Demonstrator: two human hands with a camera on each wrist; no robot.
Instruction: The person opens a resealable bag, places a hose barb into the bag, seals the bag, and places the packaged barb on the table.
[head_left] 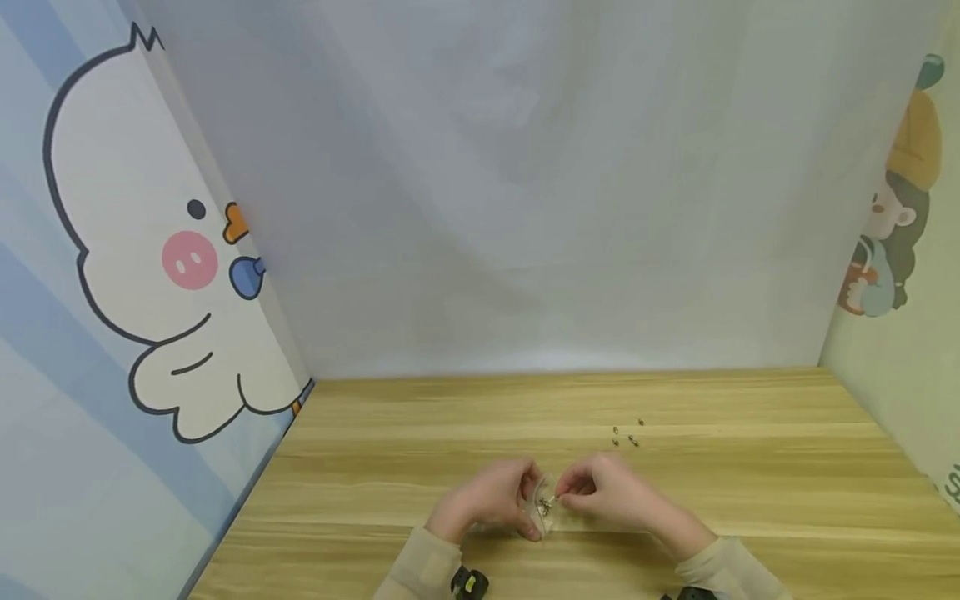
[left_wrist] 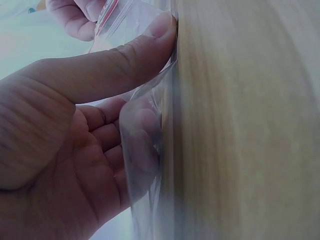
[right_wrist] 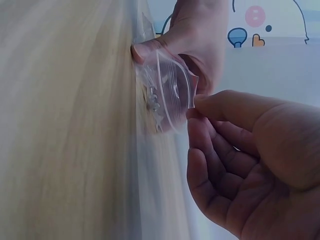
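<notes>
My left hand grips a small clear zip bag low over the wooden table, thumb on the near side and fingers behind the plastic. Several small shiny metal pieces lie inside the bag. At the bag's mouth, my right hand pinches its lip between thumb and index finger, the other fingers curled. In the left wrist view the left thumb presses along the plastic, and the red line of the bag's mouth shows beside the right fingertips.
Several tiny metal pieces lie loose on the wooden table, beyond the right hand. A pale curtain hangs along the back edge. Printed cartoon panels stand at the left and right.
</notes>
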